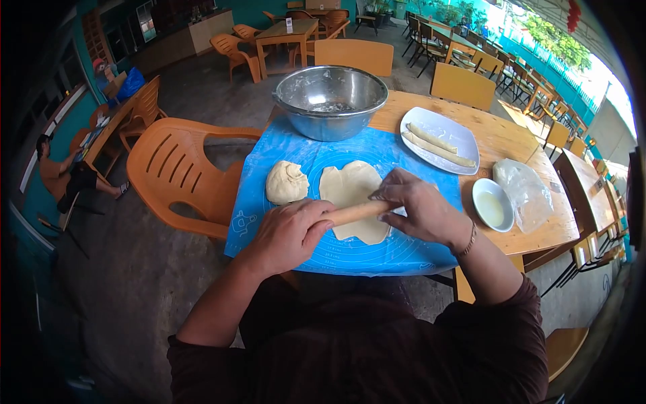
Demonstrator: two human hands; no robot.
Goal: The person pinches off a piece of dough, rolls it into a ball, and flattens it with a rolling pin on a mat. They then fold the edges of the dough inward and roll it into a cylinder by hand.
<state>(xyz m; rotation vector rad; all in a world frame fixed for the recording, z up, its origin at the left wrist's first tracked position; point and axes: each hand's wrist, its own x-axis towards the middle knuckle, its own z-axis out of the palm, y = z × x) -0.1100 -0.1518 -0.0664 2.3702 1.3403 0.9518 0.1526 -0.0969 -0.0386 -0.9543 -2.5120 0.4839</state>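
Observation:
A wooden rolling pin (356, 212) lies across a flat sheet of dough (351, 183) on the blue baking mat (269, 151). My left hand (293, 232) is closed around the pin's left end. Around its right end, the fingers of my right hand (417, 205) are closed too. Just beyond my left hand sits a rounded lump of dough (286, 183). The sheet has an uneven, lobed outline, and parts of it are hidden under the pin and my right hand.
Behind the dough stands a metal bowl (330, 121). To the right are a white plate (464, 131) with rolled dough strips, a small bowl (493, 205) of pale liquid and a plastic bag (528, 195). An orange chair (182, 168) stands left; a person (60, 168) sits farther off.

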